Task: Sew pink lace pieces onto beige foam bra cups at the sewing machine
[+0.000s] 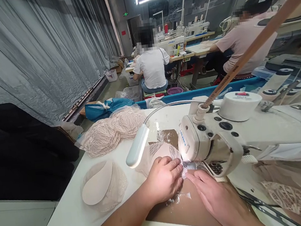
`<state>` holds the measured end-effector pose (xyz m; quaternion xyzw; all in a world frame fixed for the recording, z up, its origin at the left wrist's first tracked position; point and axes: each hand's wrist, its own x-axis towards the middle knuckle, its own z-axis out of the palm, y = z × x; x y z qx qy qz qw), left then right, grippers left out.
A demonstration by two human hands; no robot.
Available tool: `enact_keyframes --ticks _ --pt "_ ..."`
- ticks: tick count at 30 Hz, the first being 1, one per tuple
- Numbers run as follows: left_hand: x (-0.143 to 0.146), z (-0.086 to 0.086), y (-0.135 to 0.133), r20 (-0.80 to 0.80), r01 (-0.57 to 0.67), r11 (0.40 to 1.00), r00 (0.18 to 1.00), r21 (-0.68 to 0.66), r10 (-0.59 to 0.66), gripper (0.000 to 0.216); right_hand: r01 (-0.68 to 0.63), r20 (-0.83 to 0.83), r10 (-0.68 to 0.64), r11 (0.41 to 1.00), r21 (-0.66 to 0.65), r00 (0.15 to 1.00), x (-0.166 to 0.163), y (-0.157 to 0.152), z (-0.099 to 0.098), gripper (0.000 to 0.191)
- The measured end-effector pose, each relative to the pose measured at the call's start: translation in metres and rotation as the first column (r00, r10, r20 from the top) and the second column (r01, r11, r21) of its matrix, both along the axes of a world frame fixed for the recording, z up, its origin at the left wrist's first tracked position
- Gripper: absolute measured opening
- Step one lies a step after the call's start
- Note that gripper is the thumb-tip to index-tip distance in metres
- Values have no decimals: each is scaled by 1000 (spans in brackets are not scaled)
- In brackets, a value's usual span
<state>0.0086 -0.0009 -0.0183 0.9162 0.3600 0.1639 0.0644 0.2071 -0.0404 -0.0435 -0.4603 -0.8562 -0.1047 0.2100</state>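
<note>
A pale pink lace piece (160, 150) lies under the needle end of a white sewing machine (190, 139). My left hand (163, 178) presses on it with curled fingers close together, left of the needle area. In front of the needle, my right hand (209, 189) pinches the lace edge between thumb and fingertips. The two hands' fingertips nearly meet there. Beneath them is a brown sheet (178, 211) with shiny clear film on it. A lit lamp (138, 147) on a bendy neck shines from the left. The needle itself is hidden.
Left on the table sit a beige cup pad (98, 184) on sheer fabric and a bundled lace heap (111, 128). Black scissors (264, 205) and more lace (298, 197) are at right. A brown pole (256, 39) slants overhead. Two people sit at machines beyond.
</note>
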Motion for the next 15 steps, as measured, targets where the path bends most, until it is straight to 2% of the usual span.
enact_keyframes --ticks 3,6,15 --pt "-1 1 5 -18 -15 1000 1000 -7 15 28 62 34 -62 998 -2 997 -2 1 -5 45" --pt "-2 -1 9 -28 -39 999 999 0 39 26 71 37 -72 997 17 997 -2 1 -7 45" --pt "-6 -7 15 -23 -167 985 986 32 168 36 -37 24 36 998 42 999 2 3 -3 42"
